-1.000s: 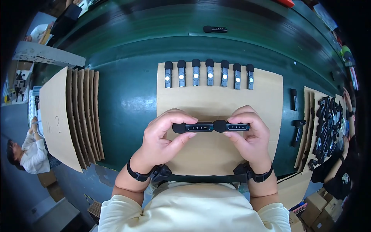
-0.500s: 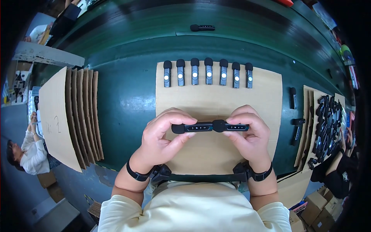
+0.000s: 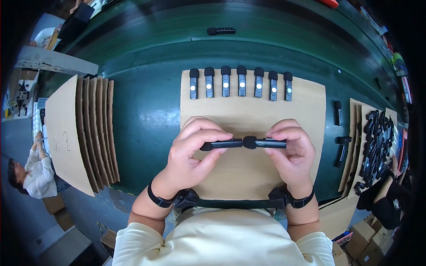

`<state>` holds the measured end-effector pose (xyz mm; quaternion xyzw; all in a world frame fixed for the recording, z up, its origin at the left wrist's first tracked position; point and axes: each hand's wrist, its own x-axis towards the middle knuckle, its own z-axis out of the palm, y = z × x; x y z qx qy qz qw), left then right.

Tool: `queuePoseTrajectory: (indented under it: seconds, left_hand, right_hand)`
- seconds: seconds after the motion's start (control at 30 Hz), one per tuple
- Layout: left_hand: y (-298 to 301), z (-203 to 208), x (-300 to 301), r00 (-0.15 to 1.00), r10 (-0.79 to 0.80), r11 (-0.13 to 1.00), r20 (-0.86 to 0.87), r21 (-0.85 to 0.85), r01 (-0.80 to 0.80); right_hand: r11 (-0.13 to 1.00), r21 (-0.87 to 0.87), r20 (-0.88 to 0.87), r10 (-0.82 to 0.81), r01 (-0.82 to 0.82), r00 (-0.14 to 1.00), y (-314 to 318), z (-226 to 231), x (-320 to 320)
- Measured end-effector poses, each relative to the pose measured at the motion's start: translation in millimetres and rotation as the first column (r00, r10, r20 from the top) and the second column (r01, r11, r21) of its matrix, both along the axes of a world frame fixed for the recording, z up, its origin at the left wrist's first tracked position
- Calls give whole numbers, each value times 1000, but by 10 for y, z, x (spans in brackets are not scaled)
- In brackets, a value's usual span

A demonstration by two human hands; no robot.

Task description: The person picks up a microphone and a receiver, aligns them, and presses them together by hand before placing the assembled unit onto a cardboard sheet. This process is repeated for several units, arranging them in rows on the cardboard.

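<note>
My left hand point(image 3: 194, 146) pinches a small black clip-on microphone point(image 3: 227, 144) with a dark foam tip, held level between thumb and fingers. In my right hand point(image 3: 293, 146) is a second microphone of the same kind point(image 3: 271, 143), gripped at its far-right end. The two are lined up end to end, the right one's foam tip close to the left one's tail. Both are above a cardboard sheet point(image 3: 248, 177). Along its far edge stands a row of several like microphones point(image 3: 242, 82), foam tips away from me, each with a pale round spot.
Upright cardboard sheets point(image 3: 100, 133) stand at left. At right, a cardboard tray holds a heap of black microphones point(image 3: 378, 142), with a few loose ones point(image 3: 338, 113) beside it. Another microphone point(image 3: 221, 31) lies on the far green surface point(image 3: 142, 26). A person point(image 3: 37, 173) sits far left.
Both microphones have been rolled in my fingers, so a narrow side with a slot now faces up instead of the face with small marks. The far microphone has shifted left in view.
</note>
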<state>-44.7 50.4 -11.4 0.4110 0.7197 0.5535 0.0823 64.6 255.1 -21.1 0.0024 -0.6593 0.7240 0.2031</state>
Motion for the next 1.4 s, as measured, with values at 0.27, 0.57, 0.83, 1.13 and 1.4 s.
queuePoseTrajectory:
  seconds: [0.27,0.57,0.83,1.13,1.4]
  left_hand:
    - [46,-134,65,962,-122,981,243,176,80]
    - [59,-193,167,883,-190,970,429,223,100]
    - [63,-190,122,910,-138,984,392,155,83]
    - [151,-359,94,839,-86,995,537,81,51]
    - [171,-379,82,841,-90,995,534,80,55]
  right_hand:
    - [878,476,-56,79,-43,995,30,71,-28]
    - [875,483,-112,85,-21,990,-107,44,-79]
    - [801,598,-120,79,8,990,-27,198,-69]
    - [607,790,45,-200,88,979,627,313,-66]
    - [247,968,97,-188,-49,977,1005,126,-75]
